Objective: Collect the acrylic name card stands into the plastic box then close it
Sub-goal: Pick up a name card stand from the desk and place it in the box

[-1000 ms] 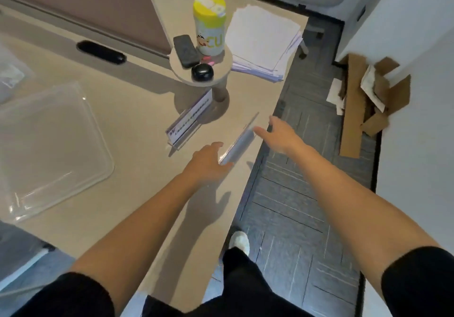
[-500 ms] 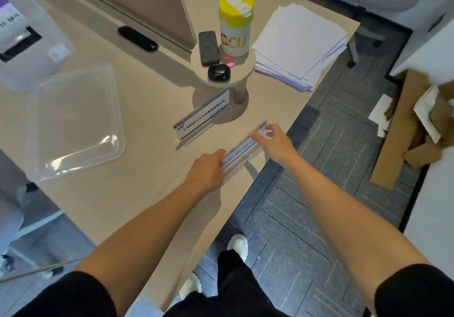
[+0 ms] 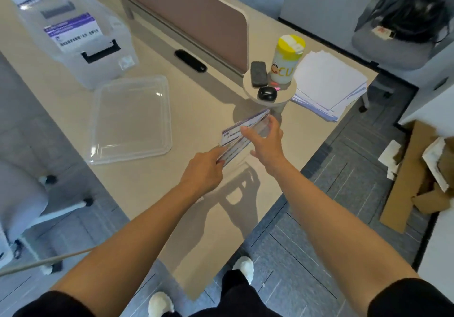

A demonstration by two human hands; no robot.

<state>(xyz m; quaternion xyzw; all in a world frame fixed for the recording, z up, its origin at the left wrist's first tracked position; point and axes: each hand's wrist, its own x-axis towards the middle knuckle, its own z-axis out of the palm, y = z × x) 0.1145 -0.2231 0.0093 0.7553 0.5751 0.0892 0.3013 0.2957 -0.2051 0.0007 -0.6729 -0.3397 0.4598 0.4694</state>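
Note:
I hold one acrylic name card stand [image 3: 233, 151] just above the beige table [image 3: 196, 110], near its right edge. My left hand [image 3: 204, 169] grips its near end and my right hand [image 3: 266, 142] its far end. A second stand [image 3: 253, 119] with a purple-and-white card sits right behind it, almost touching. The clear plastic box [image 3: 81, 46] stands open at the far left with name cards inside. Its clear lid [image 3: 132, 120] lies flat on the table in front of the box.
A small round riser [image 3: 282, 95] beside the stands carries a yellow-capped wipes canister [image 3: 286, 58], a dark phone and a black earbud case. A paper stack [image 3: 329, 83] lies at the far right corner. A brown divider panel [image 3: 196, 14] runs along the back. Cardboard scraps lie on the floor at right.
Both hands have lifted the stand off the table edge and moved it left, up against the second stand. The view has swung left, showing the box.

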